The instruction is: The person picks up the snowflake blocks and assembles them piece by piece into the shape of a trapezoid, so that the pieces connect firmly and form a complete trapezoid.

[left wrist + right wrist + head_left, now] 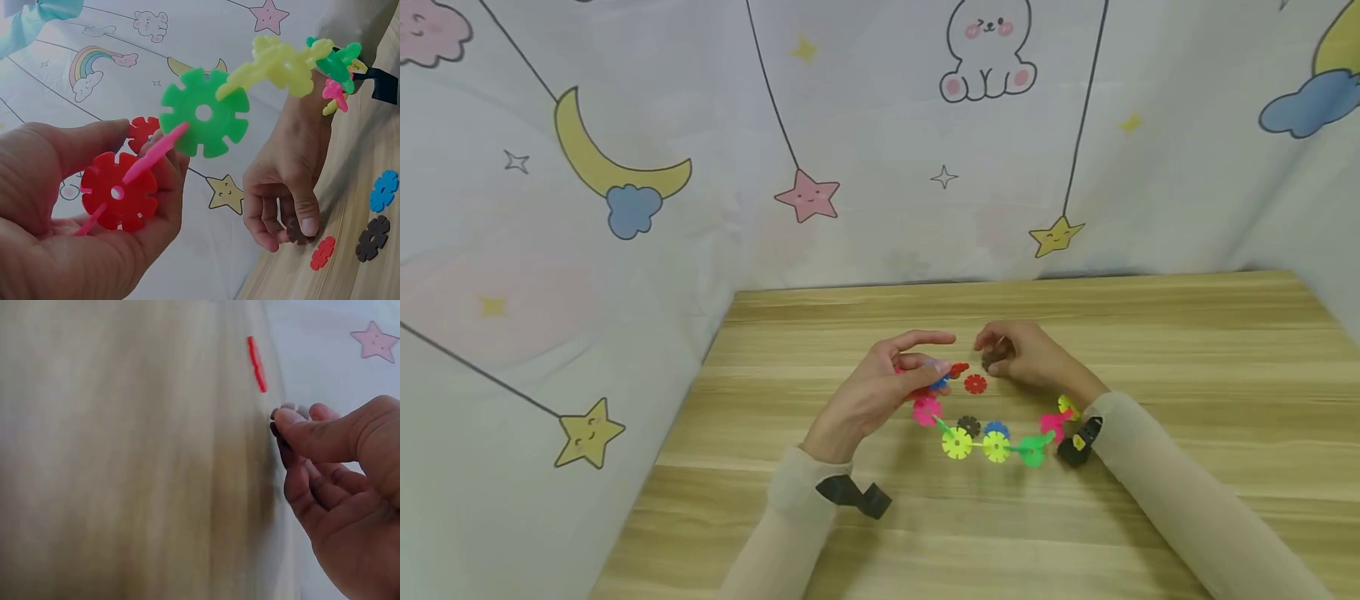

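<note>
My left hand (876,392) holds one end of a chain of slotted plastic snowflake discs. In the left wrist view a red disc (103,200) of the chain lies in the palm, and the thumb and fingers pinch another red disc (144,131). From there the chain runs through pink, green and yellow discs (957,443) to a pink disc (1054,425) by the right wrist. To the right, my right hand (1030,354) pinches a dark brown disc (283,453) between thumb and fingertips, partly covering it. A gap separates the two hands.
Loose on the wooden table (760,500) lie a red disc (975,384), a dark disc (969,426) and a blue disc (384,190), beneath and beyond the chain. A printed white cloth (880,233) hangs behind the table's far edge. Each wrist wears a black strap.
</note>
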Demonstrator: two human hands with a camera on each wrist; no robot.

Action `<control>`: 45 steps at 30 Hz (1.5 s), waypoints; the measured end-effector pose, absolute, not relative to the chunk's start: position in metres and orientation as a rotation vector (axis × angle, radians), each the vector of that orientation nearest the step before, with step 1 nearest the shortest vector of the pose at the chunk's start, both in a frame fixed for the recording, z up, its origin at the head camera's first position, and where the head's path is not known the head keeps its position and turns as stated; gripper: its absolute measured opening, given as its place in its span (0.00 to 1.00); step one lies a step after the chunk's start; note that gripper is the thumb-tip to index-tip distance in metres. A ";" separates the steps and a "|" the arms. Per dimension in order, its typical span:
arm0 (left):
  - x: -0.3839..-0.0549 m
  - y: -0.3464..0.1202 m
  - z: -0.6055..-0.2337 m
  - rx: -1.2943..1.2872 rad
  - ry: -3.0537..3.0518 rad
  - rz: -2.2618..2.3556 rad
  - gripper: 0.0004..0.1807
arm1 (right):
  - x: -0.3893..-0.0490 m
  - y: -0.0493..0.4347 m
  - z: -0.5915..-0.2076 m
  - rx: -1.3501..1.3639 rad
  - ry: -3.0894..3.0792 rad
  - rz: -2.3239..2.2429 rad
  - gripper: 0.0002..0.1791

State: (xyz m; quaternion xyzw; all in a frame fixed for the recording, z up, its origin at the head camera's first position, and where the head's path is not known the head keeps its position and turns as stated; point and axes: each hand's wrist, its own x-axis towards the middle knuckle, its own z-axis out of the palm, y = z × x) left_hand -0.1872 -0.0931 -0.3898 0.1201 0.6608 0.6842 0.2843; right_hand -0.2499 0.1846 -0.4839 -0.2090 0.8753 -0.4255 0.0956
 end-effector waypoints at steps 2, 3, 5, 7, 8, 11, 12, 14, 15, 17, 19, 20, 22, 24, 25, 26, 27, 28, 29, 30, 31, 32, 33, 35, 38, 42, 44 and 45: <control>-0.187 -0.092 -0.389 0.318 1.773 1.825 0.23 | -0.244 0.190 -0.479 -0.551 2.618 -1.290 0.16; -0.186 -0.091 -0.389 0.317 1.777 1.821 0.23 | -0.239 0.192 -0.476 -0.514 2.622 -1.315 0.15; -0.186 -0.090 -0.389 0.313 1.785 1.813 0.21 | -0.231 0.195 -0.468 -0.441 2.608 -1.396 0.15; -0.186 -0.090 -0.389 0.312 1.797 1.805 0.20 | -0.221 0.198 -0.458 -0.376 2.569 -1.497 0.15; -0.186 -0.089 -0.389 0.314 1.804 1.801 0.20 | -0.216 0.199 -0.453 -0.352 2.536 -1.558 0.15; -0.186 -0.089 -0.391 0.318 1.813 1.797 0.19 | -0.202 0.201 -0.437 -0.325 2.439 -1.710 0.17; -0.186 -0.088 -0.391 0.319 1.815 1.796 0.19 | -0.198 0.200 -0.433 -0.333 2.419 -1.743 0.18; -0.186 -0.088 -0.392 0.317 1.815 1.793 0.19 | -0.190 0.200 -0.426 -0.354 2.391 -1.790 0.18; -0.186 -0.088 -0.392 0.317 1.814 1.794 0.19 | -0.186 0.200 -0.423 -0.366 2.380 -1.806 0.18; -0.185 -0.087 -0.392 0.313 1.809 1.798 0.19 | -0.180 0.199 -0.418 -0.400 2.368 -1.839 0.18; -0.184 -0.086 -0.391 0.318 1.804 1.802 0.19 | -0.174 0.198 -0.414 -0.432 2.354 -1.871 0.16; -0.184 -0.086 -0.390 0.319 1.803 1.805 0.18 | -0.171 0.197 -0.412 -0.453 2.340 -1.894 0.15; -0.183 -0.085 -0.389 0.325 1.803 1.805 0.18 | -0.165 0.195 -0.408 -0.495 2.312 -1.934 0.14; -0.181 -0.084 -0.388 0.334 1.809 1.805 0.17 | -0.161 0.192 -0.404 -0.524 2.268 -1.973 0.14; -0.181 -0.084 -0.388 0.339 1.811 1.807 0.17 | -0.158 0.190 -0.403 -0.531 2.247 -1.987 0.14; -0.180 -0.084 -0.387 0.342 1.813 1.811 0.16 | -0.156 0.188 -0.401 -0.536 2.232 -1.998 0.14; -0.180 -0.084 -0.387 0.347 1.813 1.814 0.16 | -0.155 0.186 -0.400 -0.536 2.222 -2.005 0.14; -0.179 -0.083 -0.387 0.350 1.813 1.819 0.16 | -0.153 0.185 -0.399 -0.533 2.216 -2.011 0.14; -0.179 -0.083 -0.386 0.352 1.813 1.822 0.16 | -0.152 0.183 -0.398 -0.527 2.214 -2.017 0.14; -0.179 -0.083 -0.386 0.354 1.811 1.825 0.16 | -0.151 0.181 -0.397 -0.518 2.220 -2.018 0.13; -0.179 -0.083 -0.386 0.354 1.811 1.827 0.16 | -0.150 0.180 -0.397 -0.510 2.228 -2.018 0.13; -0.178 -0.083 -0.386 0.356 1.811 1.827 0.16 | -0.150 0.179 -0.396 -0.497 2.238 -2.017 0.12; -0.178 -0.083 -0.386 0.358 1.812 1.827 0.16 | -0.149 0.178 -0.395 -0.484 2.244 -2.017 0.12; -0.178 -0.084 -0.386 0.367 1.817 1.823 0.16 | -0.149 0.177 -0.395 -0.463 2.252 -2.015 0.12; -0.178 -0.085 -0.386 0.395 1.829 1.818 0.16 | -0.148 0.176 -0.394 -0.438 2.265 -2.007 0.13; -0.177 -0.085 -0.386 0.441 1.874 1.795 0.15 | -0.148 0.175 -0.394 -0.454 2.273 -1.996 0.13; -0.177 -0.084 -0.386 0.457 1.896 1.789 0.15 | -0.147 0.174 -0.395 -0.471 2.265 -2.001 0.13; -0.176 -0.084 -0.386 0.463 1.906 1.787 0.14 | -0.147 0.173 -0.395 -0.485 2.256 -2.009 0.13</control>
